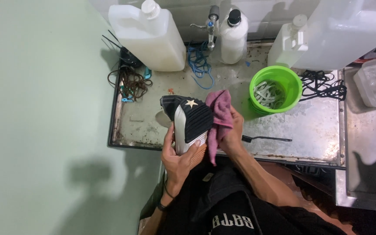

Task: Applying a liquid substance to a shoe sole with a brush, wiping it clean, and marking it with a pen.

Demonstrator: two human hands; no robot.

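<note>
My left hand [177, 159] has its grip clamped around the heel end of a shoe [188, 124], fingers wrapped up the white side, so the black ridged sole with its small pale star faces up toward me and the toe points away over the counter [310, 130]. Holding it tilted like that keeps the sole open to my right hand [231, 135], whose grip is closed on a bunched pink cloth [219, 115] pressed against the sole's right edge; the loose tail of the cloth hangs down between my hands. The shoe is in the air just above the near edge of the wet, stained metal counter, not resting on it. A thin black brush [266, 139] lies flat just beside my right wrist, within easy reach. Further back, a green bucket [276, 89] holds pale laces, and a tangle of black laces [323, 85] lies to its right. Big translucent jugs [146, 37] and a white bottle [233, 37] stand along the back wall by the tap [213, 24], with blue cord [199, 63] and brown cord [129, 82] heaped well clear of my hands.
</note>
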